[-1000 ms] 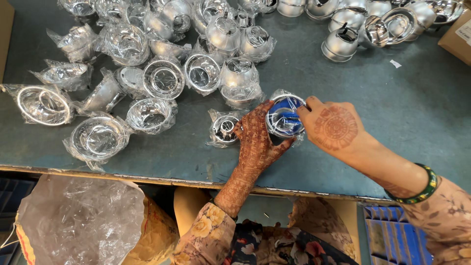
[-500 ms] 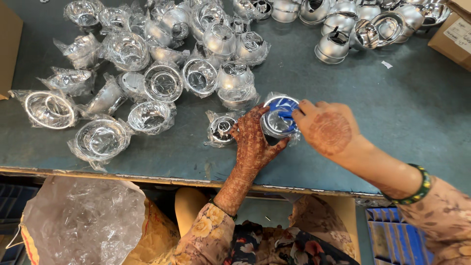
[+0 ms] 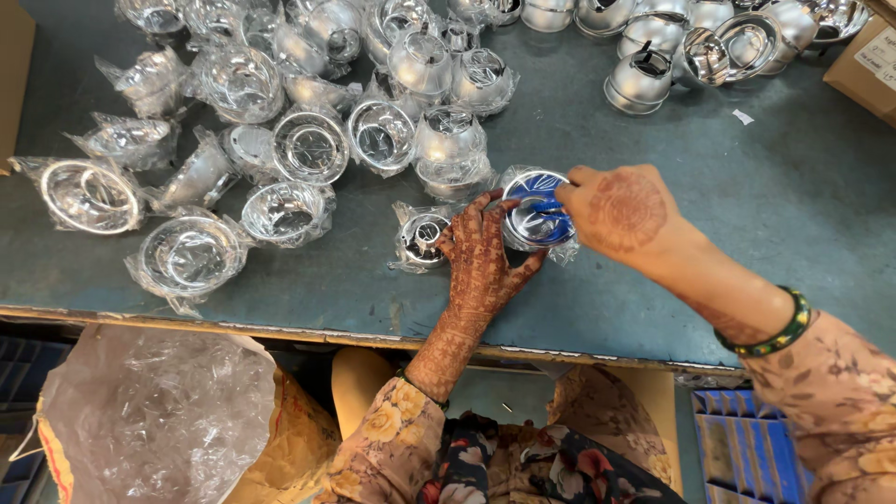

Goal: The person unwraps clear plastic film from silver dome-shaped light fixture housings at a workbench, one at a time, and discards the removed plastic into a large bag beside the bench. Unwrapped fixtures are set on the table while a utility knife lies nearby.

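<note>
My left hand (image 3: 481, 257) and my right hand (image 3: 621, 213) both grip one shiny metal reflector cup (image 3: 534, 213) wrapped in clear plastic, held just above the grey-green table (image 3: 653, 299). The cup's open face shows blue reflections. My left fingers curl around its left and lower rim; my right fingertips pinch the plastic at its upper right edge. Another wrapped cup (image 3: 422, 236) lies on the table right beside my left hand.
Several plastic-wrapped cups (image 3: 308, 149) cover the left and middle of the table. Unwrapped metal cups (image 3: 653, 75) stand at the back right beside a cardboard box (image 3: 863, 65). A sack of crumpled clear plastic (image 3: 159, 411) sits below the table's front edge; a blue crate (image 3: 737, 448) lower right.
Both hands stay on the same wrapped cup; my right fingers have shifted slightly along its upper edge. The view has tilted a little.
</note>
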A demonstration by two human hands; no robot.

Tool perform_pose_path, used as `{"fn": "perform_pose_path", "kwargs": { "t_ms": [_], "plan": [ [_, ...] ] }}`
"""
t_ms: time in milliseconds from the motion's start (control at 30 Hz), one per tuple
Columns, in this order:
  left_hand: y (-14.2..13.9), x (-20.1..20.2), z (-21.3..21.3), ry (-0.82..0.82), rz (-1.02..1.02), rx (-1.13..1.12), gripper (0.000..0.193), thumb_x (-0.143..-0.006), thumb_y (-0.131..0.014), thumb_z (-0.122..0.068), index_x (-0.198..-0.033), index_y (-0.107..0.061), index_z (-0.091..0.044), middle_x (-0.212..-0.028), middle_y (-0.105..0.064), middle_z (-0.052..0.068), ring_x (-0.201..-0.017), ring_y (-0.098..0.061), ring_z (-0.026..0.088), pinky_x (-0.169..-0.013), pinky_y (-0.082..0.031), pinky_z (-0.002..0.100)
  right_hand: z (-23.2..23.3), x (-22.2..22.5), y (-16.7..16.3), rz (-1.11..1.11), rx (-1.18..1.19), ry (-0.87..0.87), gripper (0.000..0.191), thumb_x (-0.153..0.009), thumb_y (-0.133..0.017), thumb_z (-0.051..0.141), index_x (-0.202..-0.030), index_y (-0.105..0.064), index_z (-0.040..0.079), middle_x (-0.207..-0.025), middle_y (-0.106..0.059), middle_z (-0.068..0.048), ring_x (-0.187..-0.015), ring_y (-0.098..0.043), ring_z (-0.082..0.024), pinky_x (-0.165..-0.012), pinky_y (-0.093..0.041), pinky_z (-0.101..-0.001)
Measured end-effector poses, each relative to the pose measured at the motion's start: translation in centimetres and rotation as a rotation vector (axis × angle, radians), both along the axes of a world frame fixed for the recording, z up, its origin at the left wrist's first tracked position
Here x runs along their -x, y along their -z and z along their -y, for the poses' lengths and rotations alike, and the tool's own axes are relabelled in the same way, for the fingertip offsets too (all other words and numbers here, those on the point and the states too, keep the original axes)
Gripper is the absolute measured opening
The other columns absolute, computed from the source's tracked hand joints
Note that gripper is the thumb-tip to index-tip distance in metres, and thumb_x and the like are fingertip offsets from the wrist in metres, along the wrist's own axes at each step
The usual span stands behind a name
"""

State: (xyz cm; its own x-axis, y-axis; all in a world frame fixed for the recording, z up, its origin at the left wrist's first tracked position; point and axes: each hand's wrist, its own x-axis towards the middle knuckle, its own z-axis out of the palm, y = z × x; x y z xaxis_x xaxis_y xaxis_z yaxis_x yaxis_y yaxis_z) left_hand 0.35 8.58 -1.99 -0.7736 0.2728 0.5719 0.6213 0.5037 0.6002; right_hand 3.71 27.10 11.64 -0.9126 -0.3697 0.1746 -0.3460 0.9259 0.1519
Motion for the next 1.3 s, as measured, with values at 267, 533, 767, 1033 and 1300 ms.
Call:
{"fn": "perform_pose_path", "kwargs": {
  "t_ms": [267,533,767,1033,1300],
  "plan": [
    [-0.2,0.0,0.0,0.053,0.056,0.006,0.071,-0.069,-0.088,-0.035,-0.134,-0.059,-0.024,-0.151,-0.047,0.005,-0.132,-0.048,0.028,-0.111,-0.026,0.062,-0.5,-1.5,-2.5,-0.050,0.112,0.207,0.015,-0.090,-0.070,0.029,-0.099,-0.078,0.020,-0.093,-0.072,0.000,-0.082,-0.070,-0.030,-0.064,-0.055,-0.0438],
    [0.0,-0.1,0.2,0.058,0.039,-0.010,0.066,-0.073,-0.088,-0.033,-0.133,-0.061,-0.025,-0.152,-0.048,0.007,-0.133,-0.047,0.029,-0.111,-0.028,0.060,-5.1,-7.6,-2.6,-0.455,0.328,0.266,0.018,-0.093,-0.079,0.016,-0.109,-0.078,0.009,-0.095,-0.071,-0.011,-0.080,-0.069,-0.030,-0.067,-0.053,-0.0391],
    [-0.6,-0.4,0.3,0.100,-0.145,0.094,0.059,-0.078,-0.086,-0.039,-0.131,-0.063,-0.029,-0.147,-0.053,-0.003,-0.140,-0.045,0.028,-0.112,-0.026,0.058,-12.1,0.7,9.8,-0.132,0.727,0.546,0.024,-0.095,-0.076,0.031,-0.114,-0.078,0.016,-0.101,-0.076,-0.008,-0.093,-0.072,-0.025,-0.085,-0.054,-0.0387],
    [-1.0,0.0,0.2,0.071,-0.122,0.095,0.044,-0.086,-0.080,-0.029,-0.128,-0.067,-0.028,-0.140,-0.062,-0.008,-0.139,-0.048,0.028,-0.109,-0.029,0.054,-7.4,2.9,9.0,0.036,0.924,-0.057,0.072,-0.085,-0.075,0.054,-0.142,-0.061,0.013,-0.143,-0.058,-0.013,-0.136,-0.055,-0.029,-0.113,-0.045,-0.0426],
    [-1.9,0.6,1.5,0.085,-0.071,-0.134,0.026,-0.086,-0.081,-0.014,-0.111,-0.072,-0.018,-0.117,-0.072,-0.003,-0.126,-0.058,0.028,-0.114,-0.040,0.046,-1.3,4.0,9.9,0.093,0.994,-0.223,0.126,-0.063,-0.097,0.042,-0.162,-0.026,0.006,-0.156,-0.039,-0.020,-0.145,-0.044,-0.034,-0.121,-0.037,-0.0446]
  ]
}}
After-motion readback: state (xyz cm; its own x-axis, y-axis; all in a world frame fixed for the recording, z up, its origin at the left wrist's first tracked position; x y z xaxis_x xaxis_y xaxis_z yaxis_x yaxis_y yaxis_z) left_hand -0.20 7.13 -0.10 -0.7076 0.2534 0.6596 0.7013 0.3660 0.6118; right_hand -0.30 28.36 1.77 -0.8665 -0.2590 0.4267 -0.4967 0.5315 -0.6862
